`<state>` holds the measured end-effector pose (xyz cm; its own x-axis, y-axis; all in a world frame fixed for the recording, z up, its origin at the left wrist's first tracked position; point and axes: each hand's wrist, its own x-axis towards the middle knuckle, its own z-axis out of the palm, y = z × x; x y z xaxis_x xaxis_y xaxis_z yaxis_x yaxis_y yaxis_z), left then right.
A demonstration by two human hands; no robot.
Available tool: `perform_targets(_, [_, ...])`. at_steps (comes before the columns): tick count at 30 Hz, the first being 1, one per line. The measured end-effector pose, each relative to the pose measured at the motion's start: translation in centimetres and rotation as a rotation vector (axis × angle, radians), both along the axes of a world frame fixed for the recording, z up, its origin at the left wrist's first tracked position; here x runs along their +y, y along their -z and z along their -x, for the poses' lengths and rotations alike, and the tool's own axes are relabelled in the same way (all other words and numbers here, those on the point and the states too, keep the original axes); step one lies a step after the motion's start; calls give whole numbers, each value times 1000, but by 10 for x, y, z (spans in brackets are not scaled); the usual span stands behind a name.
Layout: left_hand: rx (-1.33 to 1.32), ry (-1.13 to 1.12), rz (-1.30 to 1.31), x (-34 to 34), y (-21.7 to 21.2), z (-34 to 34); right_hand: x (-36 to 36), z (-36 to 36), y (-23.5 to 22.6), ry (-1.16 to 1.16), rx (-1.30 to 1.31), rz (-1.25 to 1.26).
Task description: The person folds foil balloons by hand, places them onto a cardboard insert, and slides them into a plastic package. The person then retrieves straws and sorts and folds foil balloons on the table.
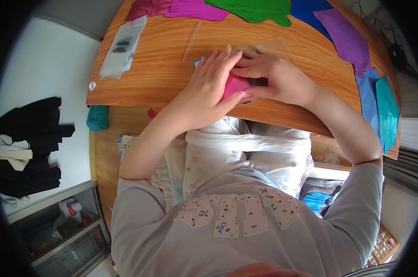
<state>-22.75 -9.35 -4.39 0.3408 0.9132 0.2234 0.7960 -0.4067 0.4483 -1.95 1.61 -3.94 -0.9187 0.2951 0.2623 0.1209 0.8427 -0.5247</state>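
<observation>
Both hands press on a pink cloth [235, 85] at the table [162, 69] edge — left hand [209, 87] flat, right hand [278, 78] curled, pinching it; green cloth [255, 10] at twelve o'clock.

I see a wooden table [158, 69], white floor [47, 69] at left, glass-front cabinet [61, 235] lower left, daylight.

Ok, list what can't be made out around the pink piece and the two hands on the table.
- Pink piece, head view: mostly covered by the left hand and right hand, so its full shape and each hand's grip are unclear.
- Clear plastic sleeve: its near part lies under the right hand.
- Small blue item: only a corner shows beside the left hand.
- Purple sheet and its neighbours: bent by the fisheye rim, outlines unreliable.
</observation>
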Motion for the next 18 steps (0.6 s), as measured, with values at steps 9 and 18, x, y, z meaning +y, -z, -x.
perform_targets(9, [-109,23,-15,-7,-5,32,-3,-3,5,28,-26,-43])
perform_targets(18, [-69,-127,15,-27,-1,36,0,-4,6,38,1,-62])
